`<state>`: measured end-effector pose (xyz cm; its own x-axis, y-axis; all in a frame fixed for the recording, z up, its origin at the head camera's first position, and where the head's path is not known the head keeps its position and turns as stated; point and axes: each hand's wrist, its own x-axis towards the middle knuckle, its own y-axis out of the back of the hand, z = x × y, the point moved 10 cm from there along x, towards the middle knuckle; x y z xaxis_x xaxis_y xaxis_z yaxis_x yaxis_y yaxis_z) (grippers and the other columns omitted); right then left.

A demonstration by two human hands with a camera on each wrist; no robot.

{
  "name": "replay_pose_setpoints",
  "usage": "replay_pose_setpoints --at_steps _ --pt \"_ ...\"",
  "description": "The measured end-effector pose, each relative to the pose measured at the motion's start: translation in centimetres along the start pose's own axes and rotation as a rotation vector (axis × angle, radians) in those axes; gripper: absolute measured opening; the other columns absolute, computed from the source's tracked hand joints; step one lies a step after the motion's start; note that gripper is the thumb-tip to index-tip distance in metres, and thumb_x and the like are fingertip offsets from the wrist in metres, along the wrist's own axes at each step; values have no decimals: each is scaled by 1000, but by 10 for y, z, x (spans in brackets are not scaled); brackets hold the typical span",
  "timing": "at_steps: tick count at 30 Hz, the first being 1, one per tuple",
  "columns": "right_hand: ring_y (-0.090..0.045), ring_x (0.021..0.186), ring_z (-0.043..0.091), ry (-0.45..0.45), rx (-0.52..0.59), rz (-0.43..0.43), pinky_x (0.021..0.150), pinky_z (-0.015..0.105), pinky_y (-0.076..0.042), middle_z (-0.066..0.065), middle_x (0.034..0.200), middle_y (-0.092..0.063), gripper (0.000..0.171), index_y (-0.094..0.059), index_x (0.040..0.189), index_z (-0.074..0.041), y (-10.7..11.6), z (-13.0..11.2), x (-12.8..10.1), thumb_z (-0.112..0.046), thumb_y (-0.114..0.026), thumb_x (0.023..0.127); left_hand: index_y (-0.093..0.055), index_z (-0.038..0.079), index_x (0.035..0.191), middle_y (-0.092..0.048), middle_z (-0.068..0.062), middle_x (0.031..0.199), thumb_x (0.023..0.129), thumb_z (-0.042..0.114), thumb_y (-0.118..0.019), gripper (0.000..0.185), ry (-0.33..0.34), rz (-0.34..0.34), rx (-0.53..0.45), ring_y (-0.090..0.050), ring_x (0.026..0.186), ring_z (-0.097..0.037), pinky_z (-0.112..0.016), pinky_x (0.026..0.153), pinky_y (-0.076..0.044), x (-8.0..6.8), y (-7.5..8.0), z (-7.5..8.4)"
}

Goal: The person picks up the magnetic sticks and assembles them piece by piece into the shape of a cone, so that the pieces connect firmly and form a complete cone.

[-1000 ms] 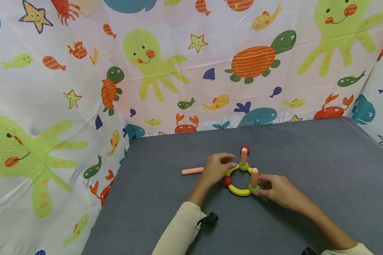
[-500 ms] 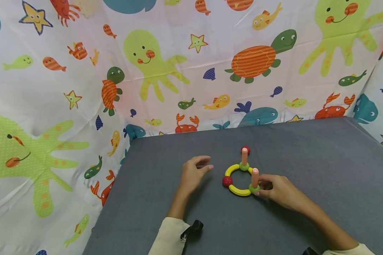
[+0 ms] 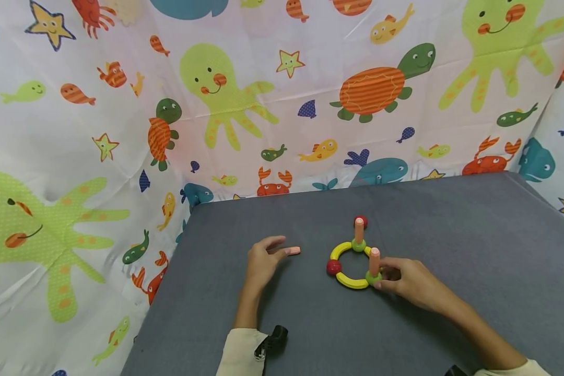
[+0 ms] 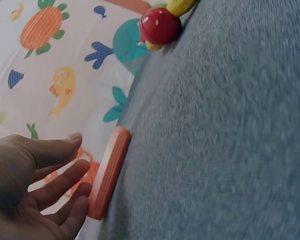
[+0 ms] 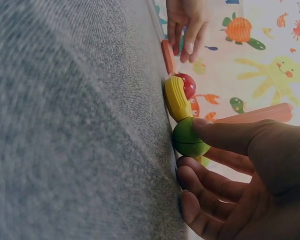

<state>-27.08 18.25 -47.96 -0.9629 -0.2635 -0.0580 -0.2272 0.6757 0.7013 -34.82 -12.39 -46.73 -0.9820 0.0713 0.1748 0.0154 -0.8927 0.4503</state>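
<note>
A ring of yellow curved pieces (image 3: pixel 352 282) joined by balls lies on the grey table. Salmon-coloured sticks stand up from its two green balls, one at the back (image 3: pixel 359 231) and one at the front right (image 3: pixel 374 261). My right hand (image 3: pixel 411 282) pinches the front green ball (image 5: pixel 189 137) between thumb and fingers. To the left of the ring, a third salmon-coloured stick (image 4: pixel 109 172) lies flat. My left hand (image 3: pixel 263 263) is beside it with thumb and fingers apart, fingertips close to the stick, and partly hides it in the head view.
A red ball (image 3: pixel 334 267) forms the left side of the ring. Another red ball (image 3: pixel 364 220) shows behind the back upright stick. A curtain (image 3: pixel 254 167) printed with sea animals borders the table (image 3: pixel 244 219) at the back and left.
My left hand has left the ring's left side and moved left to the lying stick. My right hand stays on the front green ball.
</note>
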Motion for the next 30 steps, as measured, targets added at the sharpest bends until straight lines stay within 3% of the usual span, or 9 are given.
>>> replay_pose_setpoints --at_steps 7,16,21,30 --pt "-56 72 12 6 -5 3 61 26 -46 -6 78 -61 19 -67 97 -22 2 -2 -1 -29 -77 83 -68 5 119 -69 -8 116 88 16 -73 33 -5 -27 72 -63 110 -29 -45 91 -50 -1 3 0" --pt "-57 73 12 14 5 -1 62 26 -46 -6 80 -61 20 -67 98 -22 2 -2 -3 -30 -77 83 -71 5 115 -70 -9 113 83 -1 -73 33 64 -19 198 -63 109 -26 -44 91 -51 -1 4 -6" --pt "-56 72 11 20 5 5 61 25 -46 -6 79 -60 19 -67 97 -23 2 -2 -4 -32 -77 83 -72 8 114 -71 -9 110 81 -6 -72 36 64 -30 265 -64 106 -24 -42 87 -53 0 2 -7" --pt "-55 72 13 9 4 -5 60 26 -45 -5 79 -59 19 -67 97 -23 1 0 -2 -31 -77 83 -73 10 113 -71 -4 107 85 8 -74 28 22 -20 278 -65 97 -20 -40 85 -53 1 -2 0"
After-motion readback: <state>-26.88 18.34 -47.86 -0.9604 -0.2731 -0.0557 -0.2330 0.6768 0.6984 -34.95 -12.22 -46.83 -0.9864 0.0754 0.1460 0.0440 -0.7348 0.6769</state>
